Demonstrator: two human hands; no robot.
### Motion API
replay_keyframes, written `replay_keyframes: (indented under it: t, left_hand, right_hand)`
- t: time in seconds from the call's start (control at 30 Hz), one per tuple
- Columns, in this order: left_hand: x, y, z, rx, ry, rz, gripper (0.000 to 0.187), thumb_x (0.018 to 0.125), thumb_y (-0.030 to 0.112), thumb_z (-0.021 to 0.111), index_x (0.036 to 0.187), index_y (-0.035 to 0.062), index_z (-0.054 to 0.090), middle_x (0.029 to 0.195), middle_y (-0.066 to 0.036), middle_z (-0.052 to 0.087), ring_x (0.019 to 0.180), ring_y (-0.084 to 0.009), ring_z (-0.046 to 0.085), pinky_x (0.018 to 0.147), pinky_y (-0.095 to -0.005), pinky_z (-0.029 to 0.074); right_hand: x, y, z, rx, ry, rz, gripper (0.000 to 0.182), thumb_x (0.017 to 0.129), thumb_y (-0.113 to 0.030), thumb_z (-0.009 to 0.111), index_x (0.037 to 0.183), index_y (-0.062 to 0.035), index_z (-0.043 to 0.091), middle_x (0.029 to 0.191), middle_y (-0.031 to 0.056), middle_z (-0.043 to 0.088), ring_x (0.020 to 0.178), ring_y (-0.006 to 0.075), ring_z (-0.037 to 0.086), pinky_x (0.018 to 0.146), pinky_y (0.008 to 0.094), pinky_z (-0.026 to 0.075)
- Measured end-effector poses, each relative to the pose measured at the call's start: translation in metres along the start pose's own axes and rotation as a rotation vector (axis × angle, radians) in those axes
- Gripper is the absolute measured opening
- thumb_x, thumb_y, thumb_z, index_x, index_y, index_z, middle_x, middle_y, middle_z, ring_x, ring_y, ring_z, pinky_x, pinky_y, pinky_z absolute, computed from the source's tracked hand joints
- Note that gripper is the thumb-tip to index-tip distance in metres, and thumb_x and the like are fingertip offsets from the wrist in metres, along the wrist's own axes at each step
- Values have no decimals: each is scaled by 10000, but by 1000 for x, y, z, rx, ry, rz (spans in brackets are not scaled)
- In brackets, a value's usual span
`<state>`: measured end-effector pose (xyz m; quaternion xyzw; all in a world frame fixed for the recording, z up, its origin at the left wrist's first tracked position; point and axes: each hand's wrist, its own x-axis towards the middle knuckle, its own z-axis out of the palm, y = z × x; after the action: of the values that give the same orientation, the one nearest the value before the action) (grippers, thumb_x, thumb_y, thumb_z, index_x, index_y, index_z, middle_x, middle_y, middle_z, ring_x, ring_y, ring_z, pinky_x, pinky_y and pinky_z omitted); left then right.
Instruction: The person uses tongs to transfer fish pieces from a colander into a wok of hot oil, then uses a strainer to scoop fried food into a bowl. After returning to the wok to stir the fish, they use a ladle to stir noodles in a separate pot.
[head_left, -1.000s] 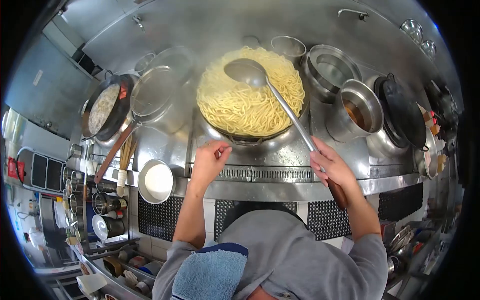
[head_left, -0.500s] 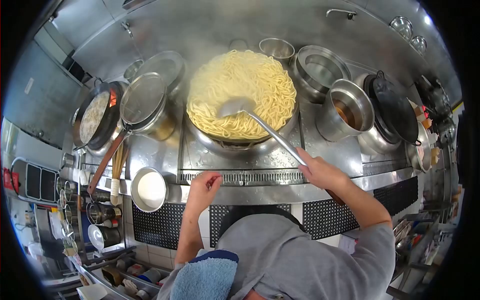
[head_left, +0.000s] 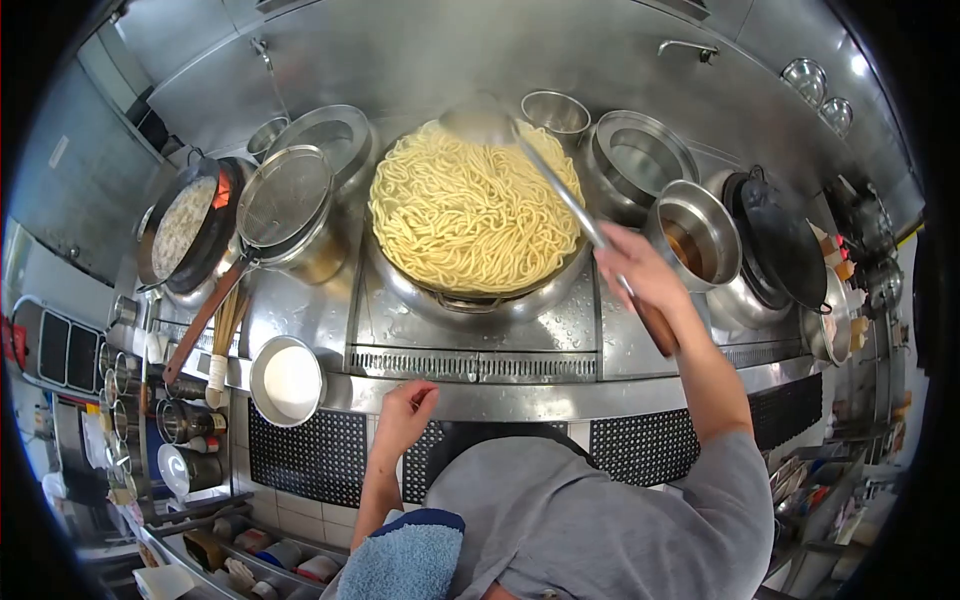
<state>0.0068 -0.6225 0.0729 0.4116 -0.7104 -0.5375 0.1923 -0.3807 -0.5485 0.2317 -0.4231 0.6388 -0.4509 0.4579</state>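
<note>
Thick yellow noodles (head_left: 470, 210) fill a big wok (head_left: 480, 303) at the middle of the range, heaped up to its rim. My right hand (head_left: 640, 268) is wrapped around the handle of a long metal wok spatula (head_left: 560, 185) with a wooden end. The spatula's head, blurred by motion, is over the far edge of the noodles. My left hand (head_left: 405, 412) hovers by the front ledge with its fingers curled in, and nothing shows in it. Nearest to it is a metal pot of white contents (head_left: 287, 382), to its left.
Left stand a wok of bubbling pale liquid (head_left: 185, 230), a wooden-handled strainer (head_left: 287, 197) on a pot and a bamboo brush (head_left: 222, 350). Right are a pot of brown liquid (head_left: 697, 235), a basin (head_left: 645, 155) and a dark wok (head_left: 785, 240). Behind the noodles sits a metal bowl (head_left: 556, 112).
The spatula head has moved from the middle of the noodles to their far edge, with my right hand going forward and up. My left hand keeps its curled pose.
</note>
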Motion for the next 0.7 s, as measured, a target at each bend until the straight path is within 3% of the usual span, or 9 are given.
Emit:
replay_keyframes:
  t: [0.07,0.1,0.2,0.3,0.4,0.53,0.57,0.7]
  left_hand:
    - [-1,6,4,32,-11,41,155,890,88,652,1004,-15,668,806,-57,660,696,-84,585,624,-231,479]
    - [0,10,5,48,-17,64,157,889,89,652,1007,-14,667,810,-64,662,699,-88,588,624,-235,481]
    - [0,15,5,91,-24,58,153,888,89,650,1004,-11,668,815,-79,665,705,-102,602,628,-246,487]
    - [-2,5,4,58,20,70,147,885,90,654,991,-9,672,809,-77,664,705,-106,607,626,-249,489]
    - [-4,6,1,70,29,56,149,862,88,657,967,-17,665,816,-140,651,664,-189,613,600,-293,482]
    - [-1,-2,-2,69,3,67,141,863,85,650,962,-15,665,800,-137,643,648,-190,604,590,-295,476]
    - [2,-2,-3,82,-9,69,137,864,84,647,957,-15,664,796,-134,641,646,-190,602,587,-294,474]
    - [13,7,-10,80,-32,124,121,868,82,639,936,-15,661,785,-125,632,642,-188,594,575,-290,467]
  right_hand:
    - [39,-4,-7,-155,68,-46,258,951,-151,495,1159,1,515,670,-23,452,456,54,442,353,234,398]
    - [60,0,-10,-192,95,-57,314,963,-167,475,1233,-9,506,611,-19,447,435,54,423,347,228,377]
    - [100,21,-26,-263,80,-28,276,964,-170,485,1191,-14,517,630,-30,441,430,49,409,344,227,372]
    - [97,25,-33,-5,-56,116,224,962,-164,500,1141,-30,511,663,-43,431,430,31,388,335,210,354]
    - [66,15,-42,198,-114,211,190,957,-153,514,1115,-50,496,695,-46,422,432,15,373,326,192,336]
    - [20,4,-43,212,-96,251,259,951,-133,508,1190,-43,464,701,-34,421,423,14,372,318,181,330]
    - [8,0,-42,207,-117,244,397,945,-124,504,1327,-56,420,688,-38,421,432,24,393,326,208,357]
    - [-33,-15,-28,21,-109,261,501,950,-127,495,1422,-58,343,662,-36,416,414,40,380,335,213,373]
